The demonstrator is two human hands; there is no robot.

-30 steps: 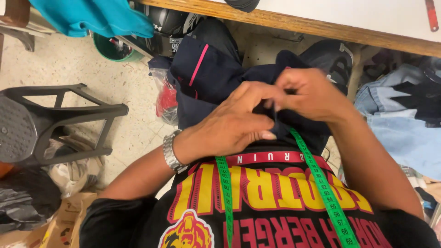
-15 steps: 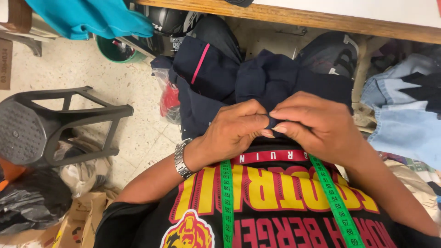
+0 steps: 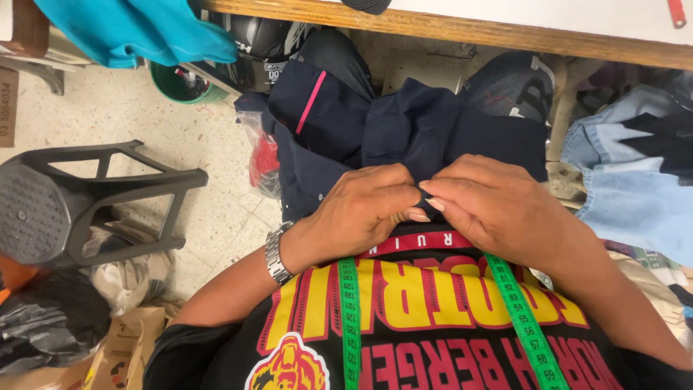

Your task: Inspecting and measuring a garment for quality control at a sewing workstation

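While pinched at lap: navy garment, bunched against chest. Left hand, right hand both clenched on near edge, fingertips meeting. Judged soft, light, limp; best gripped at folded seam.

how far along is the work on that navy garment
Done: nothing looks finished. In hand: left hand and right hand pinch one spot of the navy garment together; whether they hold a tool is hidden. Left: the green tape measure hangs unused.
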